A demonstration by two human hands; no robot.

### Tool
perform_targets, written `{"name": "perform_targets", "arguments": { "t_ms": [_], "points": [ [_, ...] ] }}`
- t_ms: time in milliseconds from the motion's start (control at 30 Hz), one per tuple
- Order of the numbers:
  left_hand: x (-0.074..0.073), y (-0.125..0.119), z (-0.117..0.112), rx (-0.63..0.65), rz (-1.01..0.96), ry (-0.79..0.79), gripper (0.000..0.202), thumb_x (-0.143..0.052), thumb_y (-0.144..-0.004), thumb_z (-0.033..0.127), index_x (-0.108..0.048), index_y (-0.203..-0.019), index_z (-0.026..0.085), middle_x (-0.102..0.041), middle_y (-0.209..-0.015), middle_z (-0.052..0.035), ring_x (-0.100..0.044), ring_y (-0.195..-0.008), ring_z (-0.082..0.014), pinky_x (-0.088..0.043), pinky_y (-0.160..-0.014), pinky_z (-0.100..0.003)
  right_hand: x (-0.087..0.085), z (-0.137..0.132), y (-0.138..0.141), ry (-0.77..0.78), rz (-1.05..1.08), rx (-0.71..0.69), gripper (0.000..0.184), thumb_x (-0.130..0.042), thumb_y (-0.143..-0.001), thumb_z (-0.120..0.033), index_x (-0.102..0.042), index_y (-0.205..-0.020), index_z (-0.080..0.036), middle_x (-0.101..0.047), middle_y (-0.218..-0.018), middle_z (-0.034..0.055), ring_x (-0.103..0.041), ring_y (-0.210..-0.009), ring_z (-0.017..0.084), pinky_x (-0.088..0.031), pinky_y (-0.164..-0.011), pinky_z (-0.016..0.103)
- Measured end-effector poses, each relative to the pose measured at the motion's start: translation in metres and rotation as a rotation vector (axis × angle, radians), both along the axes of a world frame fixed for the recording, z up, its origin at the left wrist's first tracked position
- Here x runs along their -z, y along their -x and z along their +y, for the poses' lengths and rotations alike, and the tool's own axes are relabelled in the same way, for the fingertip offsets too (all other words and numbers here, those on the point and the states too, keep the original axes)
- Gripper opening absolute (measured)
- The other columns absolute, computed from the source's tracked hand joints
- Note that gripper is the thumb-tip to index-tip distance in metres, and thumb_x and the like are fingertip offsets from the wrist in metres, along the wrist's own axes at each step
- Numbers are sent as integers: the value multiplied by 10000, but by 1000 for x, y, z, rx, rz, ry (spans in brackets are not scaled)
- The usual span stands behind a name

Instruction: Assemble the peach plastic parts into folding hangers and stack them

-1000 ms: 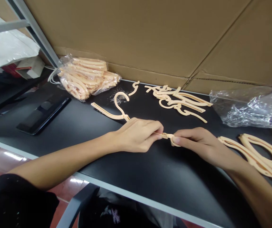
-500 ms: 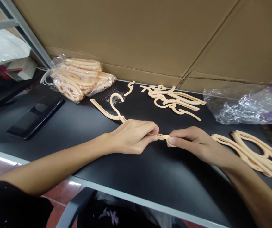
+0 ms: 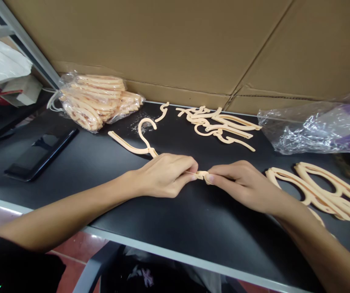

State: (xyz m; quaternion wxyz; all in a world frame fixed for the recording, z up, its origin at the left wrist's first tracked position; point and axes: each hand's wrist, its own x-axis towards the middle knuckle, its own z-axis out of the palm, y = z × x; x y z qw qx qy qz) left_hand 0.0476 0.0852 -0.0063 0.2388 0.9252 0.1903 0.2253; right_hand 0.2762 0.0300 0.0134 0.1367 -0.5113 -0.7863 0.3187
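A cream plastic folding clothes hanger (image 3: 129, 145) runs under my left hand (image 3: 167, 177), its hook and one arm showing beyond the knuckles. The left thumb and fingers pinch the other arm, which my palm mostly hides. My right hand (image 3: 239, 181) pinches a small cream end piece (image 3: 206, 177) against the tip of that arm, just right of the left fingertips. Both hands are closed, a short gap apart, above the black tabletop (image 3: 175, 228). Whether the end piece is joined to the arm cannot be made out.
Loose hanger parts (image 3: 224, 126) lie at the back, with a single small part (image 3: 162, 110) left of them. Folded hangers (image 3: 324, 195) lie at right. A clear bag of hangers (image 3: 95, 99), a dark phone-like device (image 3: 42, 152) and crumpled plastic wrap (image 3: 303, 130) surround the work area.
My right hand has come slightly closer to my left, and the end piece lies more in line with the hanger arm. The whole view has shifted a little.
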Motion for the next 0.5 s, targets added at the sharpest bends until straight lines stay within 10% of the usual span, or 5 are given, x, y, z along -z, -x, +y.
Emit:
{"name": "perform_targets", "arguments": {
  "t_ms": [500],
  "points": [
    [5, -2, -3, -37, -9, -145, 128, -481, -969, 192, -557, -871, 161, -635, -720, -3, -587, -606, -129, -413, -569, -242, 3, -4, 4, -113, -57, 18, 400, -417, -1001, -420, -612, -730, -200, -461, -573, -42, -382, -538, 104, -276, -560, 278]
  ]
}}
